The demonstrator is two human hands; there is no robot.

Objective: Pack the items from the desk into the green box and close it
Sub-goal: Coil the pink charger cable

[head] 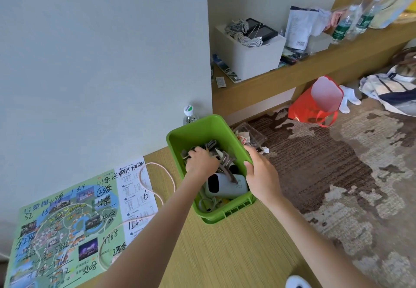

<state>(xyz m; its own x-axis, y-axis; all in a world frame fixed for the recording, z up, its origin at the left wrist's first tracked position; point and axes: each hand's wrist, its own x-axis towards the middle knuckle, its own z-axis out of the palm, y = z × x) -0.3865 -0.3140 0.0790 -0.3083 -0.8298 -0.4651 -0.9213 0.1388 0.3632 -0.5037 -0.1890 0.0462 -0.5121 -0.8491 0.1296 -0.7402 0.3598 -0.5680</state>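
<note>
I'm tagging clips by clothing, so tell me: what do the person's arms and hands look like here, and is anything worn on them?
The left forearm and right forearm are bare to the frame's edge, no sleeve in view. The left hand and right hand wear no gloves; no watch, bracelet or ring shows.

box point(203, 128): glossy green plastic | desk point(225, 249): matt, fine-grained wood | map point(67, 224): printed paper | power bank point(227, 186): smooth pale plastic | carpet point(337, 164): rough pile

Wooden desk point(225, 254): green box point(227, 215), map point(67, 220), cable point(166, 172).
</note>
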